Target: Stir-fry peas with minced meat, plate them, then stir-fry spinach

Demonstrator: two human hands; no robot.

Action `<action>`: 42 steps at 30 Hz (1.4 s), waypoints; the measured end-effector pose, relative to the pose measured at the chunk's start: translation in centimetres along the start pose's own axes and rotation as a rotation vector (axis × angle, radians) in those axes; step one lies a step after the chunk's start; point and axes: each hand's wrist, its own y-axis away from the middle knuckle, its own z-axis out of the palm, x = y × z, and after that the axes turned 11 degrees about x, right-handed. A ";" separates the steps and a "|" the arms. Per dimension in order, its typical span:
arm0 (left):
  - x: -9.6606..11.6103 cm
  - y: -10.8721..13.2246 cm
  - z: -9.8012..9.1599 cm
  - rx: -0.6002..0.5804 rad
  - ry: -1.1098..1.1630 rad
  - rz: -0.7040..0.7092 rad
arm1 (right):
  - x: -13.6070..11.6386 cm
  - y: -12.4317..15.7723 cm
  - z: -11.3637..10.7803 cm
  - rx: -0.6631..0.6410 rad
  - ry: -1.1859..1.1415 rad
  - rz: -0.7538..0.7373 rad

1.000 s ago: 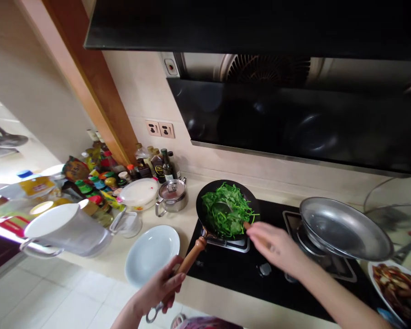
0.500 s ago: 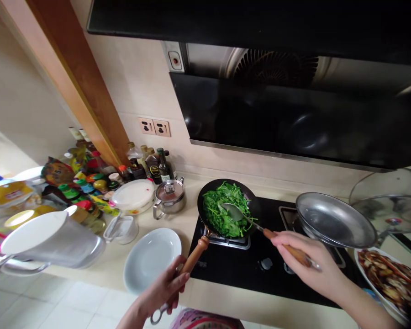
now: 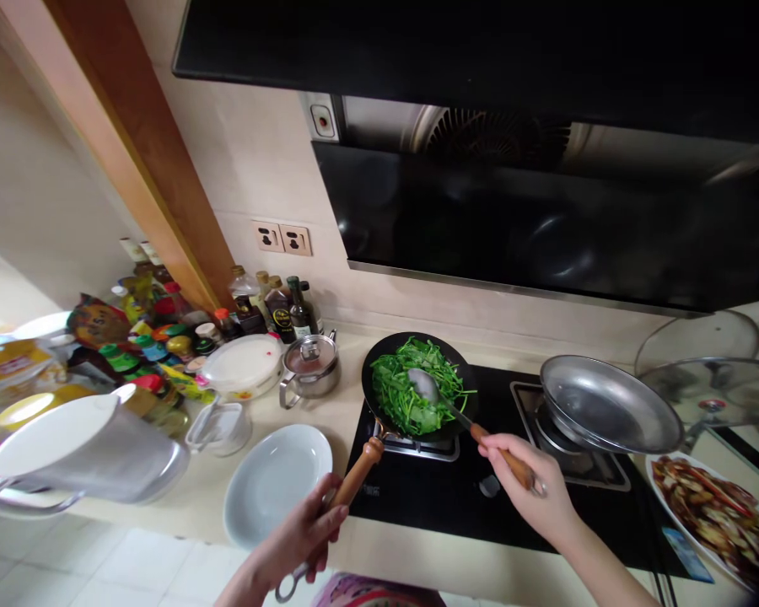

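Note:
My left hand (image 3: 309, 531) is closed round the wooden handle of a black wok (image 3: 374, 347) on the left burner. Leafy greens (image 3: 405, 396) with thin stems fill the wok. In my right hand (image 3: 531, 485) is the wooden handle of a metal cooking spoon (image 3: 423, 385); its bowl rests on the greens, hollow side hard to make out. A pale oval plate (image 3: 278, 480) sits on the counter, left of the wok handle and beside my left hand.
A steel pan (image 3: 610, 405) rests on the right burner, with a plate of browned food (image 3: 702, 514) beyond it. Glass lids (image 3: 721, 388) lean at the right wall. A lidded steel pot (image 3: 313, 367), a tall pot (image 3: 88, 455) and several bottles (image 3: 282, 308) crowd the left. The range hood (image 3: 481, 211) hangs above.
My right hand has shifted left and slightly down with the spoon, whose bowl has turned and looks brighter. The left hand keeps its grip on the wok handle. The view has shifted a little.

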 end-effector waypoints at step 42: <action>0.3 -0.1 -0.5 -0.031 0.092 -0.033 | 2.2 -5.2 -2.4 -0.102 -0.225 0.186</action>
